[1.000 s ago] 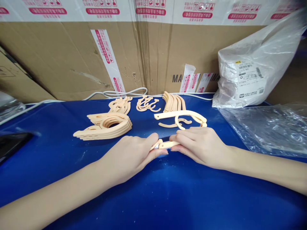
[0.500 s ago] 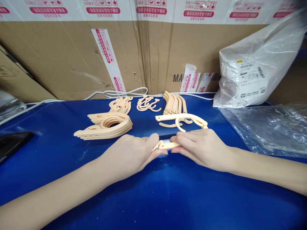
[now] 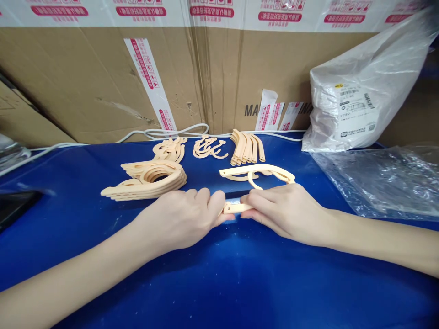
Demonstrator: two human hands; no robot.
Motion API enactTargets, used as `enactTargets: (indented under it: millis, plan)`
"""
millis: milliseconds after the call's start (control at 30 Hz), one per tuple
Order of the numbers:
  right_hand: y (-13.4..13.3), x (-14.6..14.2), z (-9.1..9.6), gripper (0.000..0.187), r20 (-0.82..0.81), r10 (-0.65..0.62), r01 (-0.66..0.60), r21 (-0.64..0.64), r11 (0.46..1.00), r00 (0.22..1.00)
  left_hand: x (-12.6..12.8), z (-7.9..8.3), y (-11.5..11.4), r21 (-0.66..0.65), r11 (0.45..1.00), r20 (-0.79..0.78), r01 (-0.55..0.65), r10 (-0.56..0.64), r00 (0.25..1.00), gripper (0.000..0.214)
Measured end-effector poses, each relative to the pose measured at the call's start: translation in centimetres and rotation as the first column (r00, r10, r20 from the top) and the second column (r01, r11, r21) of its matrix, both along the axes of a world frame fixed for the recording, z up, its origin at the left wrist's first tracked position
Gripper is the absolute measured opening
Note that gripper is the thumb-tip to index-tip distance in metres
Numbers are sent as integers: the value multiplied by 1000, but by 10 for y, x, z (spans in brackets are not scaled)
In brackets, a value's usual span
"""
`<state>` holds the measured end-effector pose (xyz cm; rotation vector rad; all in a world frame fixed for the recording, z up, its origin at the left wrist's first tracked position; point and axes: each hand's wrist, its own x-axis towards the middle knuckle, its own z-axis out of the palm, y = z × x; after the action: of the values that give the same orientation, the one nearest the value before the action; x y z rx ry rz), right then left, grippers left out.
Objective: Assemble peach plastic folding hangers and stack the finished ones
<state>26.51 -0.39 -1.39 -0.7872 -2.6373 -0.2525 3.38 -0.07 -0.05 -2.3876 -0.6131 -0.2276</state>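
A peach plastic hanger (image 3: 260,172) lies partly folded on the blue table (image 3: 240,283). My right hand (image 3: 288,211) is closed round its near arm (image 3: 236,208), fingers pinched on the strip. My left hand (image 3: 181,219) is closed too, its thumb and fingers pressed on the left end of that same strip. The two hands nearly touch at the middle. Behind the left hand sits a stack of folded peach hangers (image 3: 147,179).
Further back lie loose hooks (image 3: 207,149), curved arm pieces (image 3: 246,148) and another small pile of parts (image 3: 170,149). Cardboard boxes (image 3: 103,82) wall the back, with a white cable (image 3: 164,134) along them. Plastic bags (image 3: 363,91) sit right; a dark object (image 3: 13,205) lies left.
My left fingers have curled tighter onto the end of the strip. The hanger's far arm has shifted slightly left, and the view has tipped a little.
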Motion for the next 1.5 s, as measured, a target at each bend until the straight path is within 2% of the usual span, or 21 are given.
enactTargets:
  millis: [133,300,533,767,1000,1233,1500]
  plan:
    - [-2,-1,3,38,17,-20,20,-28,999,1000,0,0,-1,83,996,-13,26,-25,1000,36]
    - [-3,-1,4,38,12,-37,38,-37,999,999,0,-1,1,101,995,-16,25,-24,1000,35]
    - [-4,-1,4,37,7,-33,33,-67,997,999,-2,0,6,194,976,2,95,-98,995,35]
    - [-6,-1,2,34,11,-19,20,-95,995,1000,-4,1,6,221,966,2,133,-137,991,35]
    - [-5,-1,3,35,13,-26,27,-87,996,1000,-2,-1,5,173,975,66,139,-153,986,33]
    - [-2,-1,1,36,11,-20,20,-59,998,1000,-2,-4,6,62,992,117,110,-117,986,27]
    - [-3,-3,-1,35,16,24,-23,-53,998,1000,6,-5,-1,-163,979,178,123,-93,980,32]
